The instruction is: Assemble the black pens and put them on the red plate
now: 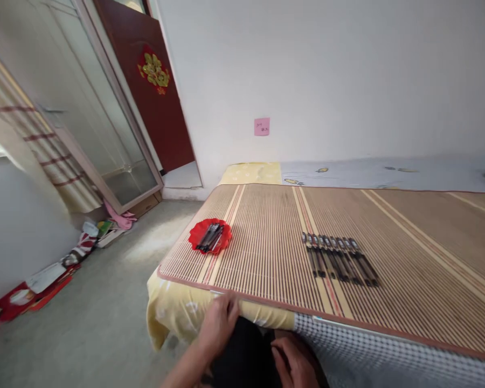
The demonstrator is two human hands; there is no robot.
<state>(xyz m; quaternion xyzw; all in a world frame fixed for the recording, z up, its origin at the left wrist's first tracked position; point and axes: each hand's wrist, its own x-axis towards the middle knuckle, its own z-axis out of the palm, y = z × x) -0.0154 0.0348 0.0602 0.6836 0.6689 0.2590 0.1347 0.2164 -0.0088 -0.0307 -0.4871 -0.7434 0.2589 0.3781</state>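
Observation:
My left hand (222, 318) is closed with its fingers curled in, right at the mat's front edge beside my knee; nothing shows in it. Lower down, my right hand (295, 362) rests on my dark-clothed lap, fingers loosely bent and a little apart, holding nothing I can see. On the striped bamboo mat (262, 242), a scalloped red dish (193, 237) holds several dark pens (212, 236). To its right, several black pens (339, 258) lie side by side in a slanting row. Neither hand touches dish or pens.
The mat covers a bed with a yellow sheet (178, 302) and checked cloth (347, 339) hanging in front. Behind stands a white wall with a pink note (262, 126). Leftward are a glass door (92, 108), a red-brown door (149, 108) and floor clutter (48, 277).

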